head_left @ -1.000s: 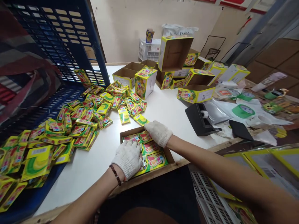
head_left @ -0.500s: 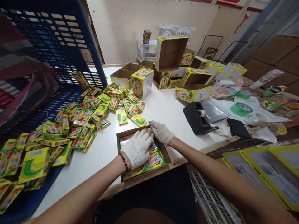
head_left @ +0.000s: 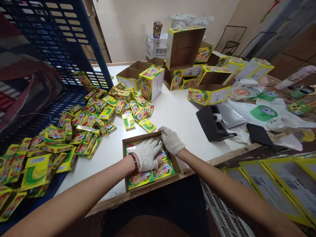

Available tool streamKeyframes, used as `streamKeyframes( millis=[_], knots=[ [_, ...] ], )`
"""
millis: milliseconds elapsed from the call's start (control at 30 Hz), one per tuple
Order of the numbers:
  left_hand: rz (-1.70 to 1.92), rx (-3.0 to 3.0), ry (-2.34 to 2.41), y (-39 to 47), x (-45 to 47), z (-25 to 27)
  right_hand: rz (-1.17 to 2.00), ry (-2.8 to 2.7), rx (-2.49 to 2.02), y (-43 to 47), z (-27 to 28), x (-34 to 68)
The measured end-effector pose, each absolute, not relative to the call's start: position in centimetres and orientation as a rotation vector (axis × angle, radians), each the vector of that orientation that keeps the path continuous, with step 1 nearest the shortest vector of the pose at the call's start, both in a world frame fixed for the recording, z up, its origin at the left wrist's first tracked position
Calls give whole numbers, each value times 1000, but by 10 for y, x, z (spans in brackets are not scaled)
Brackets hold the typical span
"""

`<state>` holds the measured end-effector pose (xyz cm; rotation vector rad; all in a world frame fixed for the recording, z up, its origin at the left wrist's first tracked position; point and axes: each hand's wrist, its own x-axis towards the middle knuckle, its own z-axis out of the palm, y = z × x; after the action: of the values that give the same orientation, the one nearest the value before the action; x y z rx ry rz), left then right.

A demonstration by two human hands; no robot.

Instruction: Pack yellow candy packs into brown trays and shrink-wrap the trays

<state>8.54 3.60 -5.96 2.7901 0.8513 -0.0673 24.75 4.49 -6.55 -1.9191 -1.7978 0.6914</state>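
Note:
An open cardboard display box [head_left: 155, 183] sits at the near edge of the white table, with flat yellow-green "TWINS" candy packs [head_left: 164, 169] lying in it. My left hand [head_left: 146, 155], in a white knitted glove with bare fingertips, rests flat on those packs, fingers stretched out. At the far right corner of the box is my right hand [head_left: 171, 141], gloved the same way, its fingers curled over the rim. The packs under my left palm are hidden. Just beyond the box lie loose packs [head_left: 147, 125] on the table.
A heap of loose packs [head_left: 93, 115] spills from a tipped blue plastic crate [head_left: 98, 56] on the left. Display boxes [head_left: 186, 46] stack at the back. To the right are a black tape dispenser [head_left: 209, 123] and green tape [head_left: 263, 112]. Yellow-edged cartons [head_left: 276, 187] stand lower right.
My left hand has shifted slightly up and away across the packs, uncovering more of the near row. My right hand stays at the box corner. The view has turned slightly.

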Motion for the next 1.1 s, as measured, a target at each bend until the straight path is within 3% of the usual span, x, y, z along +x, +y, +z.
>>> streamKeyframes(
  millis=[667, 833, 967, 1100],
  knots=[
    [-81, 2766, 686, 49, 93, -70, 641, -1814, -2027, 41, -60, 241],
    [-7, 2630, 682, 49, 82, -44, 627, -2103, -2037, 66, -33, 247],
    [350, 2398, 1301, 77, 51, -11, 567, -2153, -2027, 111, -16, 232],
    [222, 2088, 1916, 138, 30, -13, 646, -2226, -2087, 148, -29, 191]
  ],
)
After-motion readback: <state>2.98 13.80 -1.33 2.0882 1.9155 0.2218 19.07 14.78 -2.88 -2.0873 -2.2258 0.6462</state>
